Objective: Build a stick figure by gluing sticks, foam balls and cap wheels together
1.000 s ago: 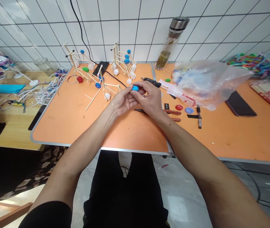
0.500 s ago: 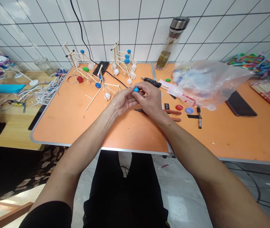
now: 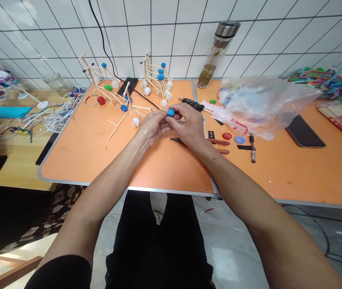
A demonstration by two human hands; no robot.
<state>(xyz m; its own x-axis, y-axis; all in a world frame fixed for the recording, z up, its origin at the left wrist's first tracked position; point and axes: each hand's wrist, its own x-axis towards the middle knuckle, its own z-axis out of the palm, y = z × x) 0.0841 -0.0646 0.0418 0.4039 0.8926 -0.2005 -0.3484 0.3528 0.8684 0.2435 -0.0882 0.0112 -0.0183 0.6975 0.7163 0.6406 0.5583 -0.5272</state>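
Note:
Between the fingertips of both hands is a small blue lump (image 3: 170,112), which looks like modelling clay. My left hand (image 3: 153,127) is closed on its left side, thumb on top. From the right, my right hand (image 3: 189,125) pinches the same lump with thumb and forefinger. Pliers with reddish handles (image 3: 219,142) lie partly hidden under my right hand. Just left of my hands, a small frame of wooden sticks (image 3: 131,106) stands with a white ball (image 3: 135,122) at its base. A loose wooden stick (image 3: 117,127) lies nearby.
Stick models with blue and white balls (image 3: 154,76) stand at the back. A glass tea bottle (image 3: 210,68), a clear plastic bag (image 3: 258,104) and a black phone (image 3: 305,131) are behind and right. Red (image 3: 226,136) and blue discs (image 3: 240,139) lie right. Someone's dark clothing shows left.
The blue lump has shifted slightly left and shows more of its surface between my fingers. My hands have moved only a little; the table items are unchanged.

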